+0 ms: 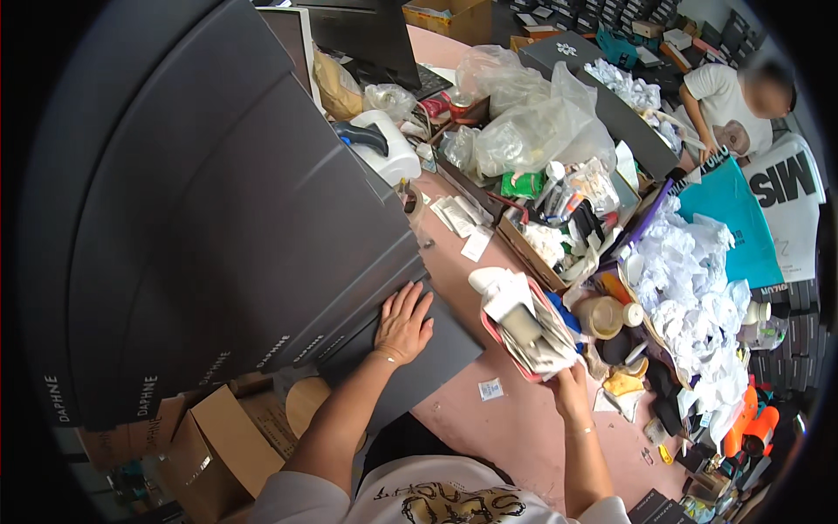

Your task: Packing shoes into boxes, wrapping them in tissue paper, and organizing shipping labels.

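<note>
Pink counter (458,428), cluttered far and right: near centre, the right hand (572,390) already grips a pink basket (504,351), paper slips (546,345) still inside; left hand (404,330) lies spread, grasping nothing, on a dark grey box (432,356).

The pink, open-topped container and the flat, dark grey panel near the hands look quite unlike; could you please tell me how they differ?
The pink, open-topped container is stuffed with pale papers and packets, while the flat, dark grey panel shows a plain, broader face. The right hand grips the container's near end; the left hand lies flat over the panel, fingers spread. Both are in contact with a hand.
</note>
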Demonstrator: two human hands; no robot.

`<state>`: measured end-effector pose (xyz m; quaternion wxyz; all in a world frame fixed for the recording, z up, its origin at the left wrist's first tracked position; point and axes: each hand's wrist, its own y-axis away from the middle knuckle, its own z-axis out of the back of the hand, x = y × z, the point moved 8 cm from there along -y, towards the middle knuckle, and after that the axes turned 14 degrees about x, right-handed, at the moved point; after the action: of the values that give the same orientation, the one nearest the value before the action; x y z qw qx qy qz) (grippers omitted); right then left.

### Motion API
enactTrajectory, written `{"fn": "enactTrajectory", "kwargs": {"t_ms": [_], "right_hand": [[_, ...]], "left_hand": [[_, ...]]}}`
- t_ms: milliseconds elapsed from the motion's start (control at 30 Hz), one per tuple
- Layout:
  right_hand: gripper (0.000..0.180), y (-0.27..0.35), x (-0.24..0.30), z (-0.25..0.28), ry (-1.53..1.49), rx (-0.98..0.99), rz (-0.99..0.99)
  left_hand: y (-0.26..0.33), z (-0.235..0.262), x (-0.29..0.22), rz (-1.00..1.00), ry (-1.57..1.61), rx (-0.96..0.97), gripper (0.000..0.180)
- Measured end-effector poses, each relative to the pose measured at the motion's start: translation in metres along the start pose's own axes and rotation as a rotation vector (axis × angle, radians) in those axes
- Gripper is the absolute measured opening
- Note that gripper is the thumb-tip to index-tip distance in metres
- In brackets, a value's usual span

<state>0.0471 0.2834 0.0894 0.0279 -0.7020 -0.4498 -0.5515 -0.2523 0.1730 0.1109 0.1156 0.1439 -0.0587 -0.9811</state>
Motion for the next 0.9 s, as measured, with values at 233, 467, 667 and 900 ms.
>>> {"fn": "enactTrajectory", "kwargs": {"t_ms": [233,467,667,900], "right_hand": [[0.036,0.115,-0.073,0.043,-0.010,-0.149,-0.174],[0.027,0.137,-0.143,0.070,-0.052,-0.246,-0.160],[0.022,0.191,-0.102,0.075,0.473,-0.380,-0.149],[0.045,0.166,-0.014,-0.004,1.293,-0.242,0.198]], "left_hand": [[-0.003,-0.008,0.001,0.033,-0.094,-0.006,0.051],[-0.003,-0.005,-0.005,0.009,-0.084,-0.009,0.051],[0.000,-0.009,-0.004,-0.003,-0.098,-0.030,0.049],[0.012,0.008,-0.057,-0.238,-0.113,-0.072,0.050]]}}
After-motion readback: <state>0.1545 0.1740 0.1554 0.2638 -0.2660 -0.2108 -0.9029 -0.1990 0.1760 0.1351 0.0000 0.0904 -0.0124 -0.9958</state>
